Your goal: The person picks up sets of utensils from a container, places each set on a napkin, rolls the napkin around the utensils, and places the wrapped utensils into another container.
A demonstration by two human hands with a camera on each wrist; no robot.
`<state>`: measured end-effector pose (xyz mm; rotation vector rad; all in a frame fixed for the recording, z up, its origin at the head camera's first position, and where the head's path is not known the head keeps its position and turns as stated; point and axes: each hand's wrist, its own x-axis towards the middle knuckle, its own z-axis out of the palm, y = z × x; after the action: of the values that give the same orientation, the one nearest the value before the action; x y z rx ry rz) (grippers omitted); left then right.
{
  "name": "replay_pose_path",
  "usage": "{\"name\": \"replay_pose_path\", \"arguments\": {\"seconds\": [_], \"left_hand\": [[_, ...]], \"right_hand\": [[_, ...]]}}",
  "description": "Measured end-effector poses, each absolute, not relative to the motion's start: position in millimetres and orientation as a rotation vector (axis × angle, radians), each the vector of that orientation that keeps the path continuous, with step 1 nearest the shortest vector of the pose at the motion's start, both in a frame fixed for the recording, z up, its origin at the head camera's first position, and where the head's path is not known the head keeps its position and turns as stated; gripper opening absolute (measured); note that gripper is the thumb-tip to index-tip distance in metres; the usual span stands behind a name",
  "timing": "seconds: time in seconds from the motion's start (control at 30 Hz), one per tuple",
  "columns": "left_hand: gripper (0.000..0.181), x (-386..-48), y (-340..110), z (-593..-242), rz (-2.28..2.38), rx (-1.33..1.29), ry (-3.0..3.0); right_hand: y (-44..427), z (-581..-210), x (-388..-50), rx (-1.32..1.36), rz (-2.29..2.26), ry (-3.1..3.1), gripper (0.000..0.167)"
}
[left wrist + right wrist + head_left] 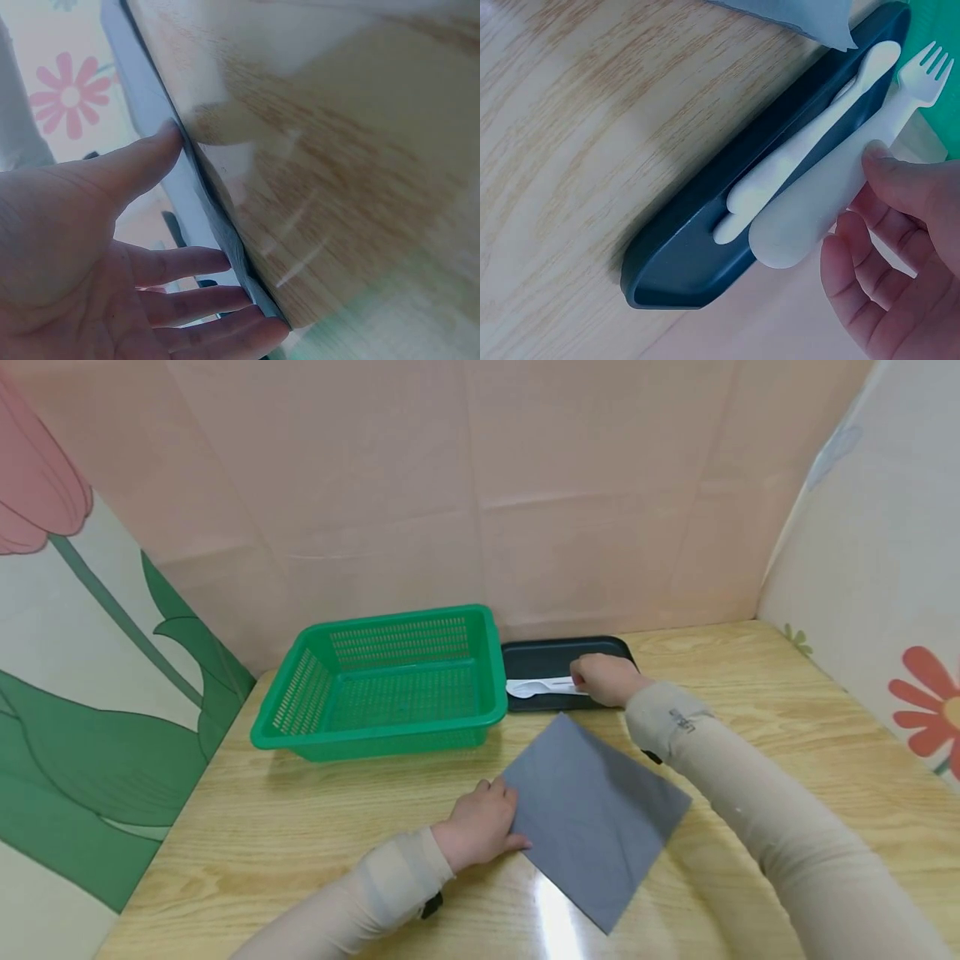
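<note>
A white fork (802, 214) is pinched between the thumb and fingers of my right hand (609, 679), over the black tray (540, 653) at the back. In that tray lies a white spoon (780, 169), and the right wrist view shows part of another white utensil (727, 229) beneath it, its kind hidden. My left hand (482, 827) rests at the left edge of a grey cloth (600, 818), which lies flat and turned like a diamond on the table. Its fingers and thumb are extended and touch the cloth's edge.
A green slotted basket (397, 739) stands left of the tray, close against it. Pink sheeting (360, 485) forms the back wall behind the wooden table (300, 827). Panels printed with flowers stand at both sides.
</note>
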<state>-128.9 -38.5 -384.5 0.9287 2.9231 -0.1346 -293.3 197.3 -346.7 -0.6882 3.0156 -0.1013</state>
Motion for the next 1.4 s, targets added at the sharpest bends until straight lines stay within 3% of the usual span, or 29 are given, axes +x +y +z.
{"name": "replay_pose_path", "arguments": {"seconds": [1.4], "left_hand": [[0.053, -128, -36, -380, -0.139, 0.892, 2.902]], "right_hand": [[194, -333, -277, -0.716, -0.062, 2.977, 0.009]]}}
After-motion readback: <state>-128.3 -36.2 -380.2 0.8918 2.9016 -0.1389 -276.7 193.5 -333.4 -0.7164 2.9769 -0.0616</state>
